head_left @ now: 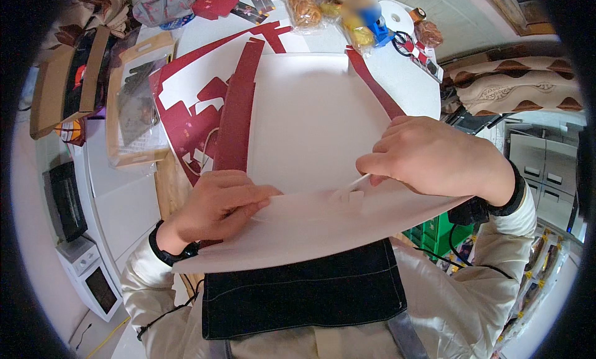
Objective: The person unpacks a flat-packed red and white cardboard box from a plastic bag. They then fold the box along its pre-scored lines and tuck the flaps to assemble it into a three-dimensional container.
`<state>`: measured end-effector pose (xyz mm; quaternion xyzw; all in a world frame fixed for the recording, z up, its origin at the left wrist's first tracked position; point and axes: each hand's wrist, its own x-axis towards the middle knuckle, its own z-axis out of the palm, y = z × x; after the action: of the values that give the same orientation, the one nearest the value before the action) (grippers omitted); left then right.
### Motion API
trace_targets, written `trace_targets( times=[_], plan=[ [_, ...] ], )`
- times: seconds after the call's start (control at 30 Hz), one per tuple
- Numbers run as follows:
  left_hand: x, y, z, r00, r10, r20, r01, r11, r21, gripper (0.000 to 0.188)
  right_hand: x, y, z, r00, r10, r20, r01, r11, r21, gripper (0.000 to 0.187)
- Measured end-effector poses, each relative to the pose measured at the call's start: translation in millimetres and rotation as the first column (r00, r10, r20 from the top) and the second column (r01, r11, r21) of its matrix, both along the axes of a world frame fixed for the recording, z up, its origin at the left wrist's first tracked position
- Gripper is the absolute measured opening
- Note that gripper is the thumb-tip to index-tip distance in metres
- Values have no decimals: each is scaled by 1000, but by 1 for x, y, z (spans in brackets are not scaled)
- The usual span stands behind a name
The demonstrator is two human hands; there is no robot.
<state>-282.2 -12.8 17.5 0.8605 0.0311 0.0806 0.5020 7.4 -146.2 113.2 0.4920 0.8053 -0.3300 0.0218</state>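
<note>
A large sheet of cardboard [310, 123], white on its inner face, lies before me. Dark red flaps stand up along its left side [237, 123] and its right side [374, 83]. Its near flap [298, 235] bends up toward my body, with a small slotted tab near the fold. My left hand [217, 204] is closed with the fingertips pinching the board by the near fold. My right hand [434, 157] is closed too, a thin white strip [360, 181] showing between thumb and fingers; its far end meets the near flap, and the rest is hidden.
Cut red-and-white card [186, 129] lies left of the sheet on the white table [413, 80]. Beyond are a wooden tray [113, 117] and an open brown box [59, 98]. At the back sit scissors [402, 45], a white roll [395, 14] and plastic-wrapped items [305, 11].
</note>
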Motion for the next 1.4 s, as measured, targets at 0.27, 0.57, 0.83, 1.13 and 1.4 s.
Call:
trace_targets(
  times=[0.27, 0.57, 0.83, 1.13, 1.4],
  plan=[
    [0, 6, 7, 994, -21, 111, 17, 999, 38, 24, 2, 2, 1, 999, 29, -32, -30, 1000, -6, 9],
    [-3, -6, 3, 1000, 10, 4, -10, 999, 53, 29, -4, -17, -18, 996, 86, -3, -85, 972, -220, 16],
    [-8, -8, -8, 998, 52, -38, -53, 999, -6, 27, 73, -100, -23, 742, -542, -394, 488, 840, -237, 45],
    [5, -4, -2, 992, -13, -126, 13, 1000, -6, 29, 31, -70, -67, 769, -478, -425, 399, 878, -265, 21],
    [-1, -10, 4, 980, 55, -193, -43, 997, 65, 26, 18, -39, -59, 943, -226, -243, 198, 971, -137, 32]
  ],
)
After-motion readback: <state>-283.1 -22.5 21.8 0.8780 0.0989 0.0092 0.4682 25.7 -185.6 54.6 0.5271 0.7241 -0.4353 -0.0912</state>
